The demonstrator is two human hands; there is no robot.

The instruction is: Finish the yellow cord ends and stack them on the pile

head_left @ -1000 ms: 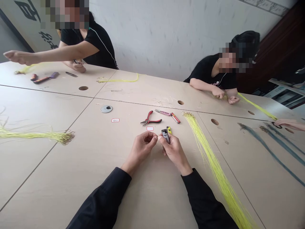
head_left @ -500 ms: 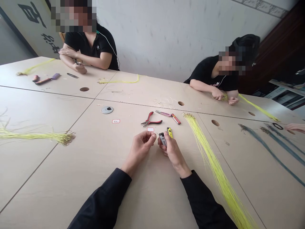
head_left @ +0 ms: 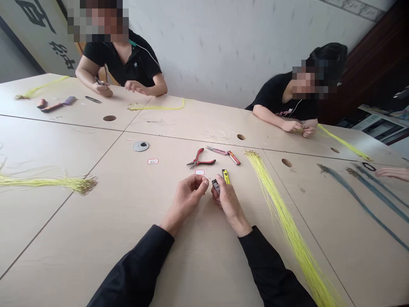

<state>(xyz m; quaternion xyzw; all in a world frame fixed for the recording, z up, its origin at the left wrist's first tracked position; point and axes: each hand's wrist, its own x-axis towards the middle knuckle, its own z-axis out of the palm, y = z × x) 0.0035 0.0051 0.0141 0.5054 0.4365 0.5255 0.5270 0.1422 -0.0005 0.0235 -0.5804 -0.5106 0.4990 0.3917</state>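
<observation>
My left hand [head_left: 188, 197] hovers over the table's middle with its fingertips pinched on something thin and small that I cannot make out. My right hand [head_left: 227, 200] is close beside it, closed around a small black lighter [head_left: 216, 186] that points towards the left fingertips. A yellow lighter [head_left: 226, 176] lies on the table just beyond my right hand. Both my arms are in black sleeves.
Red-handled pliers [head_left: 200, 160], a pink tool [head_left: 217, 150] and a red lighter [head_left: 234, 157] lie beyond my hands. A long bundle of yellow strings [head_left: 281, 209] runs down the right, another bundle [head_left: 47, 182] lies left. Two people in black work at the far side; a hand [head_left: 391, 172] shows at right.
My right hand has turned the black lighter lower and nearer the left fingertips. The person at the far left drew their outstretched arm back in.
</observation>
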